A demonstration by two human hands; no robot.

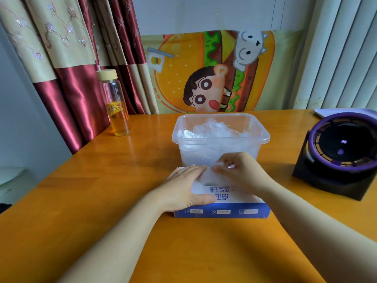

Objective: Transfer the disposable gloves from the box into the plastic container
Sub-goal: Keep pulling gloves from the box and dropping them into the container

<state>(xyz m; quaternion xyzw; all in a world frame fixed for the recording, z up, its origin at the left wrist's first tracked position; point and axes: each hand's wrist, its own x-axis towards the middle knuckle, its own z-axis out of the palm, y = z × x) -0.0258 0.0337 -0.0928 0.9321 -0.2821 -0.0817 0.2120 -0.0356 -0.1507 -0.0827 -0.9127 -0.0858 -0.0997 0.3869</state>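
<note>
A blue and white glove box [222, 209] lies flat on the wooden table, near me. My left hand [187, 188] rests on its left side, thumb on the top face, holding it down. My right hand [238, 172] pinches a thin clear glove [206, 176] sticking up out of the box's opening. Just behind the box stands a clear plastic container [221, 137], with crumpled clear gloves [214, 129] piled inside it to about rim height.
A glass bottle [117, 107] with a wooden cap and amber liquid stands at the back left. A black and purple round device [342, 152] sits on the right. Curtains and a cartoon cloth hang behind the orange wooden table [102, 180].
</note>
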